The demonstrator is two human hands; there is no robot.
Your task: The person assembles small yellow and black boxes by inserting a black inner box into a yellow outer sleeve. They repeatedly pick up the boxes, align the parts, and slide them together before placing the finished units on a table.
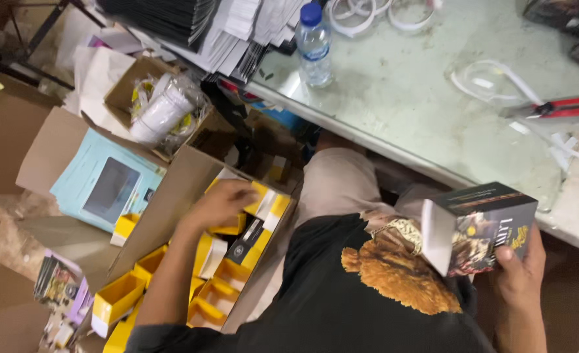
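Yellow trays (227,274) crowd carton (172,196), little room; left hand (221,204) fingers curled on one near carton's far edge. Right hand (518,268) grips black box (479,225) w/ open end, just below desk (433,111) edge.

- A pale green glass-topped table (420,111) fills the upper right and serves as the landmark; its surface is scuffed and lit evenly, with soft glare.
- On the table's far left corner stands a clear water bottle (314,46) with a blue cap.
- Just left of the bottle, stacks of flat white and dark printed sheets (237,29) overhang the table's edge.
- White tape rings (374,13) lie at the table's far edge.
- A red-handled cutter (567,106) rests on the table's right side.
- Below and left of the table, the floor is covered with flattened brown cardboard (8,131).
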